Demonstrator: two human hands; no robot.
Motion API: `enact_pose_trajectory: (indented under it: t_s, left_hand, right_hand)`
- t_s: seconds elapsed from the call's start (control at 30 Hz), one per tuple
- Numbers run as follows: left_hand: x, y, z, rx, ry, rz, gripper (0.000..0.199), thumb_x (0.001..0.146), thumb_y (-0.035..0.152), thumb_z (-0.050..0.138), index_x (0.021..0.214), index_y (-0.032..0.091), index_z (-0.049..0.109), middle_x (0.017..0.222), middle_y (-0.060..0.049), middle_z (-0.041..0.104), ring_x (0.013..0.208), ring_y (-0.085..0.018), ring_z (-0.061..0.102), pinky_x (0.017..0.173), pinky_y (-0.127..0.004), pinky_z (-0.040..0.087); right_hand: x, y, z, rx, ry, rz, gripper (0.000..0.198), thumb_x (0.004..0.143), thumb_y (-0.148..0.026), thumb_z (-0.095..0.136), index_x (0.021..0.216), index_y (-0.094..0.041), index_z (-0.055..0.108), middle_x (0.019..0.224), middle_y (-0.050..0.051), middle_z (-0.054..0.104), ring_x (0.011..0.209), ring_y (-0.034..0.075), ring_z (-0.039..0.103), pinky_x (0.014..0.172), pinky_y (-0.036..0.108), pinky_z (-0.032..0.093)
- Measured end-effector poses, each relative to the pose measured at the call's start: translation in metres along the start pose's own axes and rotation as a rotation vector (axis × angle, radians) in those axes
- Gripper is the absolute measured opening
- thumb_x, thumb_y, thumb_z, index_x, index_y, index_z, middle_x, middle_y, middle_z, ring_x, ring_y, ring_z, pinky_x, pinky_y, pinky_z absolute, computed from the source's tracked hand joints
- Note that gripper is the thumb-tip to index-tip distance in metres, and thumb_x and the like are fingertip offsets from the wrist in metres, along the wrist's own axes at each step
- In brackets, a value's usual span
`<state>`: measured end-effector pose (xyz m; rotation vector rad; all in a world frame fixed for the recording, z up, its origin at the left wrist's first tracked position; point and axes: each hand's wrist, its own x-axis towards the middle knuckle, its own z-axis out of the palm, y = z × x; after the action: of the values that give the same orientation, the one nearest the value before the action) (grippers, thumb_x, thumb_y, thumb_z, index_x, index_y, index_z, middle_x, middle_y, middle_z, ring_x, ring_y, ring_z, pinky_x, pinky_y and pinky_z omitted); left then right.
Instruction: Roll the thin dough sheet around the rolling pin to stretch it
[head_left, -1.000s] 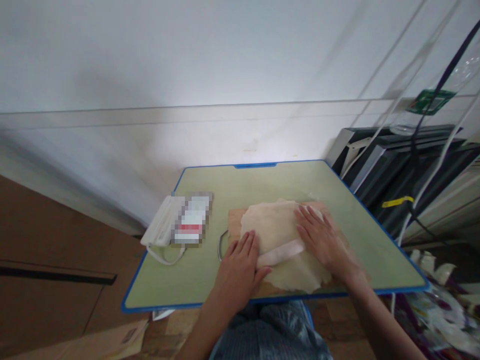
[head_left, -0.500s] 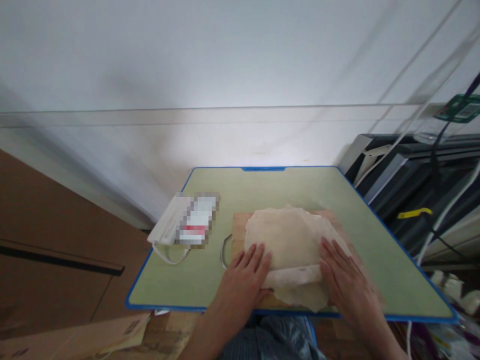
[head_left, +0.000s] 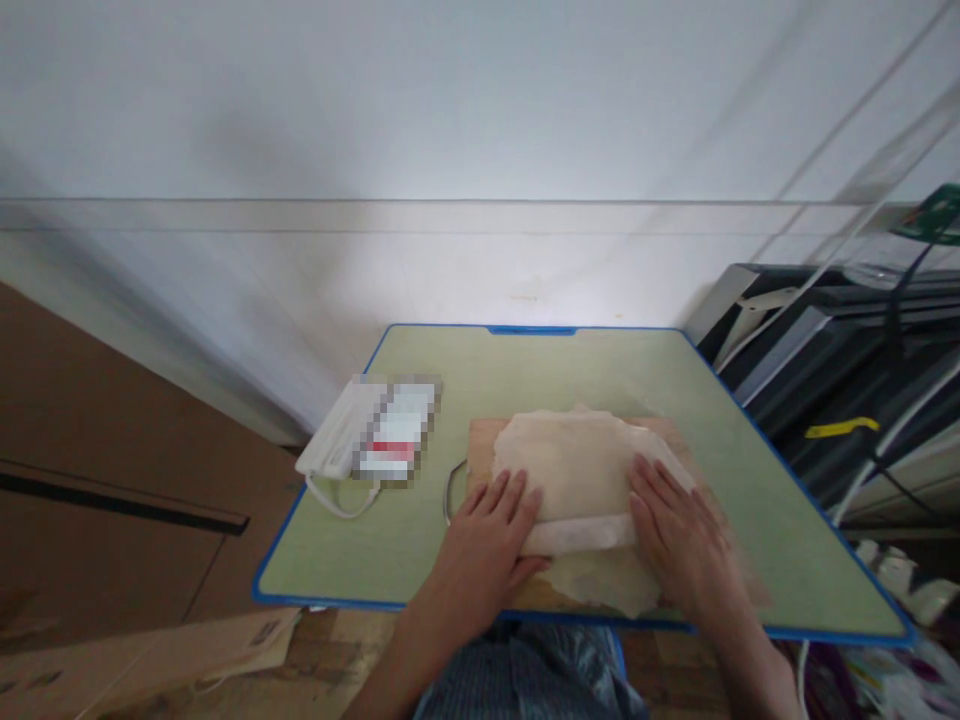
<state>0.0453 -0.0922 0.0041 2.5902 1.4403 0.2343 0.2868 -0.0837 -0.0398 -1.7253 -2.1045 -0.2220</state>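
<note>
Head view: two bare hands press flat on a pale sheet of dough (head_left: 577, 470) laid over a wooden board (head_left: 480, 445) on a green bench (head_left: 600, 370) with a blue rim. The left hand (head_left: 491, 535) lies palm down at the dough's near left edge, fingers stretched out and together, clasping nothing. The right hand (head_left: 679, 535) lies palm down at the near right edge, fingers likewise extended and loose, resting on the dough rather than gripping it. Between the two hands, a folded strip of dough forms a thicker band along the near side, and a thinner flap spills below it toward the bench's front edge. The dough covers most of the board, leaving only its left margin and a sliver of its far edge bare. A thin metal loop (head_left: 452, 490) juts from the board's left side, just beside the left hand's fingertips. Farther left on the bench, well apart from the board, sits a white face mask (head_left: 334, 440), its ear loop trailing toward the bench edge, with a blurred-out flat item (head_left: 397, 435) touching its right side. Beyond the bench rises a white wall. To the right stand dark panels (head_left: 825, 380) crossed by white cables, one marked with a yellow tag (head_left: 840, 428). Brown cardboard (head_left: 150, 650) lies at the lower left.
</note>
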Motion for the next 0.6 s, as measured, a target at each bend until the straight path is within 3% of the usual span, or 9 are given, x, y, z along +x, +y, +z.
enact_pose_trajectory:
  t_s: [0.17,0.3,0.47,0.6]
  left_hand:
    - [-0.004,0.004,-0.001,-0.023,-0.050,0.017,0.059,0.080,0.038,0.064,0.132,0.020,0.043,0.143,-0.008,0.041,0.132,-0.027,0.036,0.105,-0.044,0.035]
    - [0.011,-0.007,-0.003,-0.033,-0.034,0.013,0.067,0.076,0.048,0.065,0.132,0.018,0.044,0.144,-0.011,0.039,0.133,-0.028,0.034,0.106,-0.046,0.033]
    - [0.020,-0.014,-0.004,-0.048,-0.019,-0.007,0.067,0.081,0.057,0.054,0.133,0.017,0.043,0.146,-0.013,0.035,0.135,-0.029,0.030,0.106,-0.048,0.030]
    - [0.011,-0.008,-0.002,-0.046,-0.026,-0.011,0.068,0.080,0.054,0.058,0.135,0.019,0.040,0.147,-0.013,0.033,0.136,-0.030,0.028,0.107,-0.049,0.028]
  right_hand:
    - [-0.037,-0.001,-0.005,0.043,0.026,0.009,0.046,0.093,-0.035,0.028,0.125,-0.011,0.050,0.132,0.016,0.052,0.128,0.028,0.041,0.096,0.054,0.038]
    - [-0.012,-0.003,-0.002,-0.039,0.008,0.025,0.045,0.093,-0.034,0.024,0.120,-0.016,0.055,0.125,0.012,0.059,0.123,0.028,0.047,0.098,0.060,0.031]
    - [0.032,-0.004,-0.001,-0.060,-0.087,-0.017,0.046,0.093,-0.030,0.020,0.120,-0.016,0.055,0.128,0.013,0.056,0.123,0.030,0.048,0.096,0.065,0.030]
    - [0.018,-0.002,0.000,-0.055,-0.021,-0.014,0.046,0.094,-0.031,0.021,0.121,-0.017,0.055,0.126,0.012,0.058,0.121,0.028,0.050,0.099,0.059,0.031]
